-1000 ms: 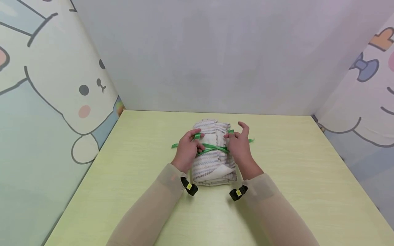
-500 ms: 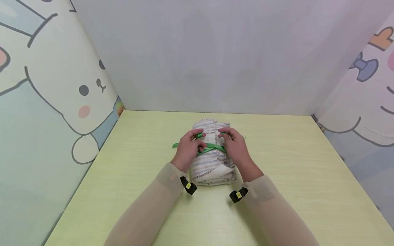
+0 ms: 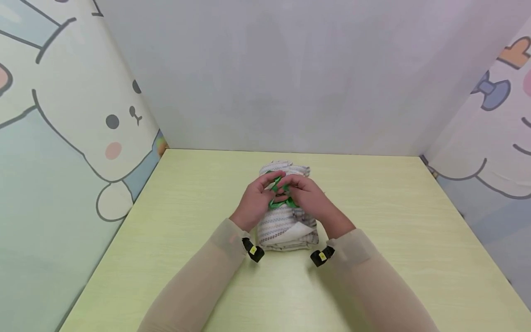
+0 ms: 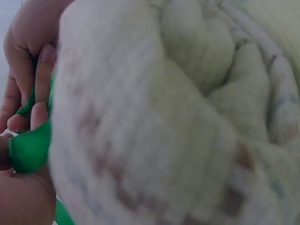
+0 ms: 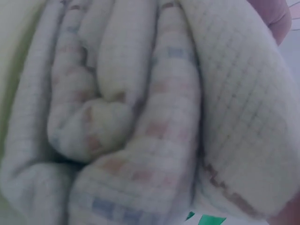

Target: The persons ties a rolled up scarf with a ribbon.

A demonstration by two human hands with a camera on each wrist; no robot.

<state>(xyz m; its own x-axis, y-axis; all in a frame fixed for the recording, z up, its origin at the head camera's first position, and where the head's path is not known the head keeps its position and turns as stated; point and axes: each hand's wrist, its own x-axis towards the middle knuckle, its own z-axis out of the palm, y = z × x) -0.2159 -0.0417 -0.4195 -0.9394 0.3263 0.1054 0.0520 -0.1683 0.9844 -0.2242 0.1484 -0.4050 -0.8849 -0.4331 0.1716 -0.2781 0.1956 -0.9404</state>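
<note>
Close to the far edge of the tabletop, a folded striped cloth lies beneath the left hand and right hand, both pinching green ribbon.

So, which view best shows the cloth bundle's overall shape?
The head view: the cloth bundle shows both ends, its middle partly covered. Left wrist gives only a blurred close-up; right wrist, only close folded layers.

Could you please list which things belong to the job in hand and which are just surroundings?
Job: shiny green ribbon; striped, folded white cloth bundle; left hand; right hand.

Surroundings: pale yellow-green tabletop; cartoon-printed side walls; small black wrist cameras.
</note>
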